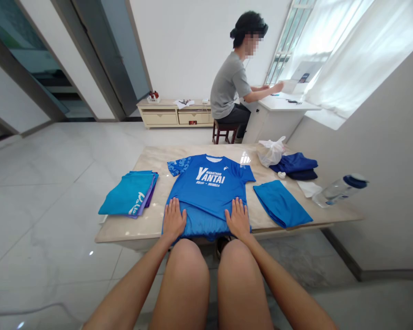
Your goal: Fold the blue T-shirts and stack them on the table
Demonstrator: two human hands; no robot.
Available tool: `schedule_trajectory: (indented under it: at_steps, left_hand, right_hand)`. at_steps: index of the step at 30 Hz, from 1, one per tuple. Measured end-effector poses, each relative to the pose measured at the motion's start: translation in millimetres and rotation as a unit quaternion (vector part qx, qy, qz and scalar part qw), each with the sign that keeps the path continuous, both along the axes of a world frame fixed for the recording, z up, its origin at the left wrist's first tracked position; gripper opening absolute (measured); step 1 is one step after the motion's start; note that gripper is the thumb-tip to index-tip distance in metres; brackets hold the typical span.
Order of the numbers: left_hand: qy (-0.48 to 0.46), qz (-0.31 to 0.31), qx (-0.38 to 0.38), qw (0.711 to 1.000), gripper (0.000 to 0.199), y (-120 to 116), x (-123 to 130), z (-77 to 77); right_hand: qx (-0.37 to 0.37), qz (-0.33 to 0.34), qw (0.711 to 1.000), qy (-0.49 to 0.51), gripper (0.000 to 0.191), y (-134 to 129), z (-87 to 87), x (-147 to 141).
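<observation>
A blue T-shirt point(211, 176) with white "Marathon Yantai" lettering lies front up on the marble-look table point(151, 162), collar pointing away from me. Its lower part is rumpled, with a slanting fold edge across it, and the hem hangs at the table's near edge. My left hand point(174, 219) rests flat on the shirt's lower left side, fingers stretched out. On the lower right side lies my right hand point(238, 217), also flat with its fingers apart. Neither hand grips the fabric.
Folded teal and purple clothes point(127, 192) are stacked at the left. To the right lie a folded blue cloth point(280, 201), dark blue clothing point(296, 165), a white plastic bag point(271, 151) and a clear bottle point(339, 190). Beyond, a person point(229, 87) sits at a white desk point(285, 103).
</observation>
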State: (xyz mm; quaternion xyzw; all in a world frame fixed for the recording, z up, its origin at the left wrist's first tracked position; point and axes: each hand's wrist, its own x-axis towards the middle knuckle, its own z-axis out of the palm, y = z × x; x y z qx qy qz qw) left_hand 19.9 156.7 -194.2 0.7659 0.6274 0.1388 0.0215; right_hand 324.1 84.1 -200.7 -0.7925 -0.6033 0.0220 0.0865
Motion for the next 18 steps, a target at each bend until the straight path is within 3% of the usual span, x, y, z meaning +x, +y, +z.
schedule_trajectory:
  at_steps: [6, 18]
  left_hand:
    - [0.024, -0.012, -0.018, 0.999, 0.072, 31.6, 7.6, 7.0]
    - [-0.003, 0.070, -0.012, 0.997, 0.074, 176.5, 51.8, 6.2]
  right_hand:
    - [-0.025, 0.076, 0.997, 0.001, 0.075, 71.9, 10.8, 24.8]
    - [-0.021, 0.140, 0.990, -0.008, 0.077, 252.3, 2.1, 66.7]
